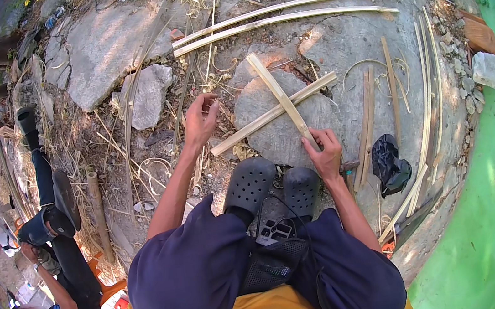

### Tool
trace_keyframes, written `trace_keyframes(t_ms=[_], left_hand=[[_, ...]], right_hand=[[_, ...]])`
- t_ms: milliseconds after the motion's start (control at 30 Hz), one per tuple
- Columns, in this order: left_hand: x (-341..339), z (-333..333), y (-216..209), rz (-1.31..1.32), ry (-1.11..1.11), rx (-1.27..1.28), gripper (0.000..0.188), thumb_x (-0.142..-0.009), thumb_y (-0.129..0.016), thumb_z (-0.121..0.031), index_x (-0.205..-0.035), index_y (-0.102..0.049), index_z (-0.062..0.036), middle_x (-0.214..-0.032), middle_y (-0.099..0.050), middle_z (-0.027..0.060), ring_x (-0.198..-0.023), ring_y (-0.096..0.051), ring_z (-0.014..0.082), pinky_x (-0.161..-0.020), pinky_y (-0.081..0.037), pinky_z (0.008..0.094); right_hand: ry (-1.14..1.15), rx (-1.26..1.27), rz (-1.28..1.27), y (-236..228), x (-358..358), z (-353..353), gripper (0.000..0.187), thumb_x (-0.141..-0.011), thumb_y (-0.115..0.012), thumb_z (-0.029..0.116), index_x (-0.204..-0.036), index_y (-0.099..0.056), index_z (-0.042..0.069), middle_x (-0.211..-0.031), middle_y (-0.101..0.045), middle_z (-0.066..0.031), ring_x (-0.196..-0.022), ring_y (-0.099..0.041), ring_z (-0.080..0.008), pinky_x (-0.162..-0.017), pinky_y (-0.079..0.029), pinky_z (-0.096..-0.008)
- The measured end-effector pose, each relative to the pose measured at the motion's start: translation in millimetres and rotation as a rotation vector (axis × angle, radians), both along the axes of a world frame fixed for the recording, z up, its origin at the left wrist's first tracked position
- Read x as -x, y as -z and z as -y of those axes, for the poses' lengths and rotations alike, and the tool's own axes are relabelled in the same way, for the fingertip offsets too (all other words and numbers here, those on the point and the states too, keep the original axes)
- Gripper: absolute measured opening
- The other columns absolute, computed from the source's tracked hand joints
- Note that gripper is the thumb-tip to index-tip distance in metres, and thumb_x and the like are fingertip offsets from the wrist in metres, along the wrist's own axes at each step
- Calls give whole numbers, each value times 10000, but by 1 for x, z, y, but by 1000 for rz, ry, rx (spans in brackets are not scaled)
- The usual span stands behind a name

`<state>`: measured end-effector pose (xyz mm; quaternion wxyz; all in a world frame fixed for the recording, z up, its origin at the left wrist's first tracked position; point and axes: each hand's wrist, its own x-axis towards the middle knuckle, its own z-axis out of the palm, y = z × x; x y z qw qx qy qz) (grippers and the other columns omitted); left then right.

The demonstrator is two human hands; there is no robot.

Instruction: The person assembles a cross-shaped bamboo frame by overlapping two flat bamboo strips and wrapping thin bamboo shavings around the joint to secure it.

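Note:
Two pale split-bamboo strips form a cross over a flat grey rock in front of my shoes. The upper bamboo strip (267, 80) runs toward me, and my right hand (326, 155) pinches its near end between thumb and fingers. Beneath it lies the other bamboo strip (241, 134), slanting from near left to far right. My left hand (201, 120) is raised left of the cross, fingers loosely bent and apart, with nothing visible in it.
Two long bamboo strips (285, 19) lie farther off. More strips (366, 125) and a black plastic bag (390, 163) are at the right, near green water (486, 184). Dry shavings and a cut bamboo pole (98, 213) lie left, near another person (70, 268) sitting.

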<state>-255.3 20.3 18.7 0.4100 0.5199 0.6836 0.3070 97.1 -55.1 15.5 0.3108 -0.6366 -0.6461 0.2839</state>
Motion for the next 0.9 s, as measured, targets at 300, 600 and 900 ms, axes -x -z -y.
trace_keyframes(t_ms=[300,600,900], left_hand=[[-8,11,-5,-29,298,63,343,-911,-829,-266,-1121,-689,-33,-965,-689,68,-857,-659,160,-768,-554,323],[-38,4,-13,-120,329,-158,330,-900,-823,-229,-1103,-668,-20,-962,-642,115,-861,-641,235,-769,-541,381],[-73,11,-17,-187,507,-242,416,-874,-829,-215,-1203,-645,-39,-1056,-631,141,-977,-655,335,-885,-562,442]], right_hand=[[5,16,-23,-1,-1,-1,358,-844,-864,117,-1170,-750,21,-924,-658,-97,-754,-653,-223,-696,-544,-357],[151,13,-53,-10,-43,-11,270,-920,-772,70,-1185,-742,23,-948,-688,-106,-774,-648,-198,-720,-537,-338],[-33,45,33,-20,-11,-20,350,-872,-830,180,-1182,-726,53,-1002,-691,-106,-861,-677,-250,-762,-556,-387]])
